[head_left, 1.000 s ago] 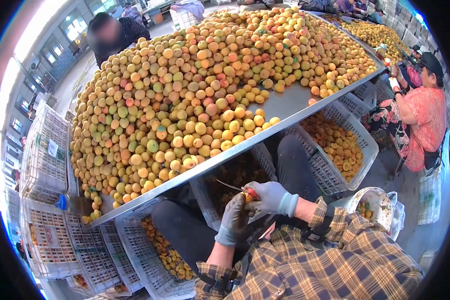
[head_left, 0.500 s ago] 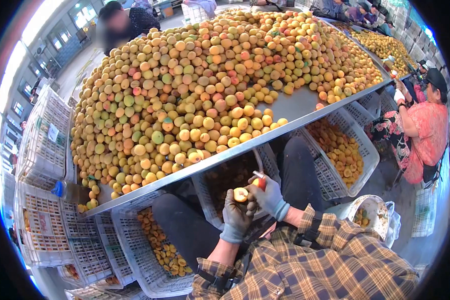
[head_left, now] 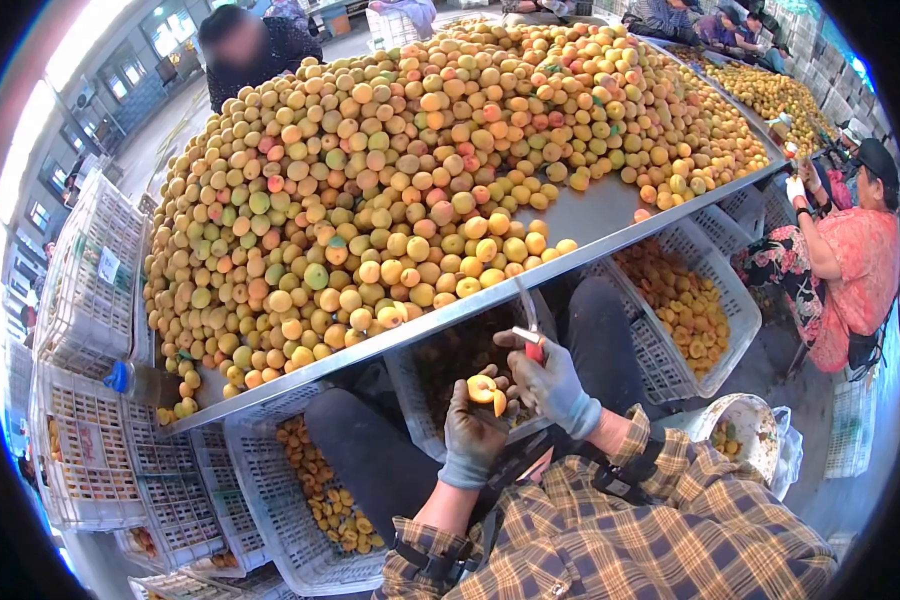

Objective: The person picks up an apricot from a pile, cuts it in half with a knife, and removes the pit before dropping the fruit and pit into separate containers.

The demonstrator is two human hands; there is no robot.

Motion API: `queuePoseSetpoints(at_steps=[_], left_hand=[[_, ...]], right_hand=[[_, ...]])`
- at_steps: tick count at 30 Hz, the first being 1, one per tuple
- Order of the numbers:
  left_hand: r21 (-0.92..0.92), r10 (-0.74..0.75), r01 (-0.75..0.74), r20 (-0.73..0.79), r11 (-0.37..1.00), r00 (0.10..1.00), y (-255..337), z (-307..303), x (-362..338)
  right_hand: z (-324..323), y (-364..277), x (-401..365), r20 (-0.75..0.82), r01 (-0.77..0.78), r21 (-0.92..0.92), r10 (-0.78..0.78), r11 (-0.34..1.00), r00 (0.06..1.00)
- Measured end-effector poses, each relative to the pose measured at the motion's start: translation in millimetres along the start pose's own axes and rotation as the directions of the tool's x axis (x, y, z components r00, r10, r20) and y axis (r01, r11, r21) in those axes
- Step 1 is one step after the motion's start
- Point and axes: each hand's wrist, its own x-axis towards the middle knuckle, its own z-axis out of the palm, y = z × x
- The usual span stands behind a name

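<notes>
My left hand (head_left: pixel 476 424), in a stained grey glove, is closed around a cut apricot (head_left: pixel 483 390); its pale flesh faces up, and a piece hangs at its right side. Just to the right, my right hand (head_left: pixel 553 382), gloved too, grips a small knife (head_left: pixel 534 349) by its red handle. The blade seems to point up towards the table edge. Both hands are over my lap, above a dark-looking crate (head_left: pixel 417 405) between my knees. In front of them lies a large heap of whole apricots (head_left: pixel 370 200) on a metal table (head_left: pixel 580 215).
A crate of apricot halves (head_left: pixel 310 560) stands by my left leg, another crate (head_left: pixel 742 318) by my right. A white bucket (head_left: pixel 760 425) is at my right side. Stacked crates (head_left: pixel 90 270) and a jar (head_left: pixel 150 385) are at left. A co-worker (head_left: pixel 855 250) sits at right.
My right hand has drawn away from the apricot, up and to the right, with the knife now pointing upward. The apricot in my left hand has come apart, showing a loose piece.
</notes>
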Motion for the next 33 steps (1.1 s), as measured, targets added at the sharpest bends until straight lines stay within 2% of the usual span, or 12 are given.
queuePoseSetpoints(at_steps=[6, 10, 12, 14, 17, 20, 24, 26, 28, 30, 32, 33], left_hand=[[0.105, -0.128, 0.110, 0.174, 0.988, 0.977, -4, 2, -7], [0.171, -0.085, 0.110, -0.147, 0.979, 0.985, -13, 19, -12], [0.253, -0.097, 0.056, 0.153, 0.966, 0.983, -11, 5, -6], [0.367, -0.083, -0.002, 0.214, 0.930, 0.973, -12, 9, -8], [0.620, 0.250, -0.172, -0.040, 0.765, 0.967, -22, 14, -12], [0.647, 0.279, -0.204, -0.014, 0.734, 0.960, -21, -3, -11], [0.805, 0.465, -0.315, 0.055, 0.503, 0.884, -29, -20, -3], [0.663, 0.403, -0.273, -0.048, 0.697, 0.914, -31, -9, -7], [0.599, 0.368, -0.229, -0.118, 0.767, 0.922, -32, -1, -6], [0.524, 0.320, -0.179, -0.193, 0.833, 0.928, -30, -9, -4], [0.790, 0.276, -0.148, -0.028, 0.595, 0.961, -25, -40, 0], [0.693, 0.338, -0.177, -0.102, 0.699, 0.936, -33, -12, -5]], right_hand=[[18, -9, 19, -0.032, 0.227, 0.193, -0.225, 0.954, 0.974], [18, 8, 24, -0.008, 0.251, 0.210, -0.255, 0.945, 0.967], [12, 17, 24, 0.000, 0.341, 0.067, -0.342, 0.938, 0.940], [13, 22, 24, -0.002, 0.453, 0.019, -0.453, 0.892, 0.892], [18, 26, 21, 0.091, 0.540, -0.107, -0.533, 0.835, 0.841], [18, 25, 27, -0.053, 0.196, 0.326, -0.189, 0.925, 0.981], [18, 29, 35, -0.171, 0.136, 0.387, -0.074, 0.912, 0.983], [19, 33, 33, -0.159, 0.141, 0.397, -0.083, 0.907, 0.984], [24, 53, 36, -0.101, 0.463, 0.100, -0.454, 0.881, 0.885], [15, 29, 19, 0.242, 0.580, -0.294, -0.528, 0.760, 0.814], [14, 42, 27, 0.107, 0.602, -0.216, -0.594, 0.769, 0.797], [11, 38, 26, -0.011, 0.402, 0.037, -0.401, 0.915, 0.916]])
